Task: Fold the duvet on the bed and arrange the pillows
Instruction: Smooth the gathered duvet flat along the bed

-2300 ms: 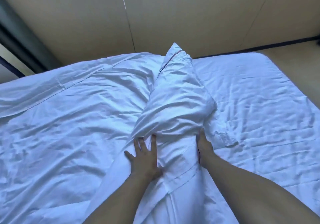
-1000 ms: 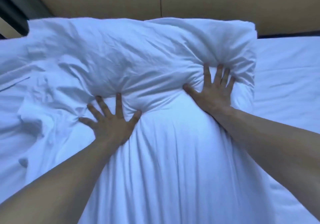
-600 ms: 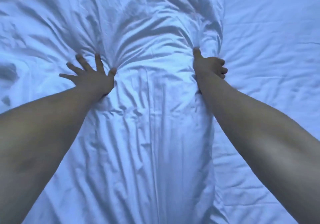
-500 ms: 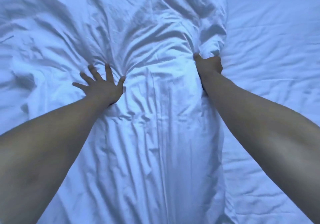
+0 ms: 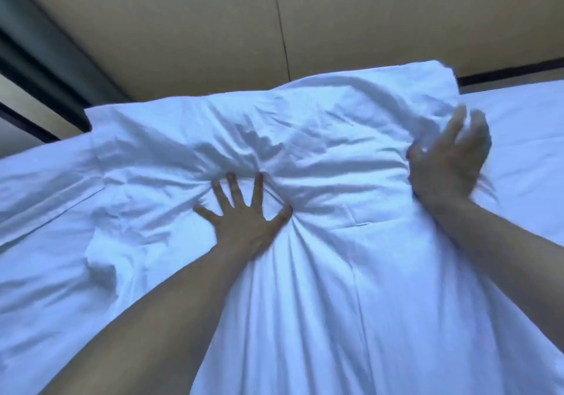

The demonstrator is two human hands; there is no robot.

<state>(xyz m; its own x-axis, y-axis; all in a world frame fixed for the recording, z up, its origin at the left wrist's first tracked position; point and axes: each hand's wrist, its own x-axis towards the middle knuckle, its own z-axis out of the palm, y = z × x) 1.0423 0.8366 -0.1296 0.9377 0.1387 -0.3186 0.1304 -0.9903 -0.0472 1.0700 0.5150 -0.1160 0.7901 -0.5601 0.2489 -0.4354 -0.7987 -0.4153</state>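
Two hands: left hand (image 5: 244,220) spread flat on duvet (image 5: 320,303); right hand (image 5: 448,162) blurred, grip unclear.
Progress: duvet bunched mid-frame, unfinished; pillows unidentifiable.

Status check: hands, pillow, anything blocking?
Left hand flat, fingers spread, pressing the pillow. Right hand at the pillow's right end, motion-blurred, grip unclear. Pillow lies across the bed by the wall. Nothing blocking.

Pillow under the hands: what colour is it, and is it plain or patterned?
Plain white pillow, tinted bluish by the light; no pattern visible. The head view shows it.
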